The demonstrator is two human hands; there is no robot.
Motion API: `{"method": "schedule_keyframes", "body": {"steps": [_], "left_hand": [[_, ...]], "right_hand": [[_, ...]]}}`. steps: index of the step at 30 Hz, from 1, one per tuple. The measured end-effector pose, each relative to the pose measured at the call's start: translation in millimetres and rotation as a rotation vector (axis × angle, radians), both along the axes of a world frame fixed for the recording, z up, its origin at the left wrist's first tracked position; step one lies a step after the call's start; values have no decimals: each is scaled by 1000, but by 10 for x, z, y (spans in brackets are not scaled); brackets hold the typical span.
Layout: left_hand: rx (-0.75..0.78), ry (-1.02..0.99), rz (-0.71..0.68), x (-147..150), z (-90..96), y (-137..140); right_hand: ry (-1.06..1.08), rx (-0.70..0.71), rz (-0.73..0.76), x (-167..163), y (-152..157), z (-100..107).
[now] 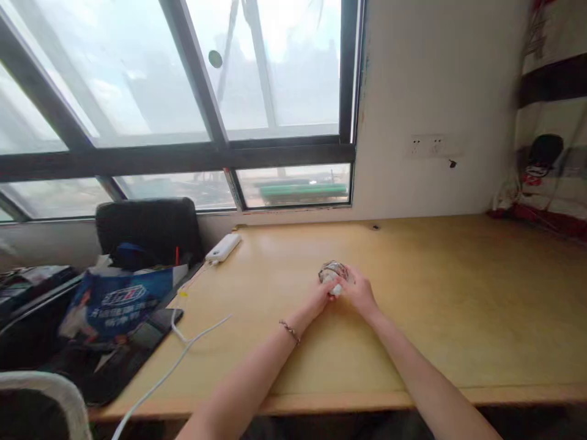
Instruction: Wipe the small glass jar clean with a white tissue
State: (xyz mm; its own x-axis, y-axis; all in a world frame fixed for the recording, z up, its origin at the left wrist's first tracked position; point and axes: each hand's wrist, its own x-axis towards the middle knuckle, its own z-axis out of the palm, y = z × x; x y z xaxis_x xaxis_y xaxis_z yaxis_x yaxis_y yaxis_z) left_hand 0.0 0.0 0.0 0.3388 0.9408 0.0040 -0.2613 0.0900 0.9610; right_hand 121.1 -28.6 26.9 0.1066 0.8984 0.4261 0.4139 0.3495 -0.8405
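Observation:
A small rounded bundle (334,271), whitish with dark and brownish streaks, is held just over the wooden table (284,256). Its exact kind is too small and blurred to make out. My left hand (322,294) closes on its lower left side, thumb across the front. From the right, my right hand (359,290) wraps round the same bundle, the thumbs close together. My hands hide the lower edges and back of it. A braided bracelet (290,331) circles my left wrist.
A white power bank (224,248) lies at the table's far left corner. Its white cable (188,345) runs down the left side. Left of the table stand a black chair (149,229) and a blue printed bag (117,302). Wall sockets (426,145) sit beyond the back edge.

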Motion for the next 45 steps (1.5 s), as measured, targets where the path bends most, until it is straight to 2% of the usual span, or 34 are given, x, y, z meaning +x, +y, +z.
{"method": "schedule_keyframes", "body": {"steps": [5, 9, 12, 15, 18, 22, 24, 27, 30, 33, 36, 39, 45], "left_hand": [[51, 177, 57, -27, 3, -5], [110, 411, 231, -59, 15, 23], [169, 466, 355, -77, 38, 18], [340, 541, 426, -102, 66, -10], [575, 715, 470, -154, 86, -19], [827, 884, 395, -248, 106, -6], [885, 912, 370, -277, 129, -8], [825, 821, 368, -268, 176, -16], [623, 596, 356, -212, 190, 4], [371, 361, 246, -168, 144, 51], [190, 195, 104, -152, 87, 79], [90, 121, 43, -144, 81, 61], [-16, 105, 113, -133, 145, -2]], "right_hand": [[54, -47, 61, 12, 1, 49], [95, -25, 115, -24, -10, 55], [143, -30, 97, -42, 0, 30], [195, -75, 61, -26, 18, 5], [206, -125, -10, 2, 15, -4], [212, -205, -55, 13, -12, -7], [268, -270, -44, 12, -19, -14], [379, -379, -5, 17, -13, -27], [502, -437, 34, 22, -8, -31], [618, -495, 133, 17, -19, -18], [678, -533, 209, 9, -33, 3], [705, -544, 238, 7, -41, 25], [614, -615, 277, -11, -62, 49]]}}
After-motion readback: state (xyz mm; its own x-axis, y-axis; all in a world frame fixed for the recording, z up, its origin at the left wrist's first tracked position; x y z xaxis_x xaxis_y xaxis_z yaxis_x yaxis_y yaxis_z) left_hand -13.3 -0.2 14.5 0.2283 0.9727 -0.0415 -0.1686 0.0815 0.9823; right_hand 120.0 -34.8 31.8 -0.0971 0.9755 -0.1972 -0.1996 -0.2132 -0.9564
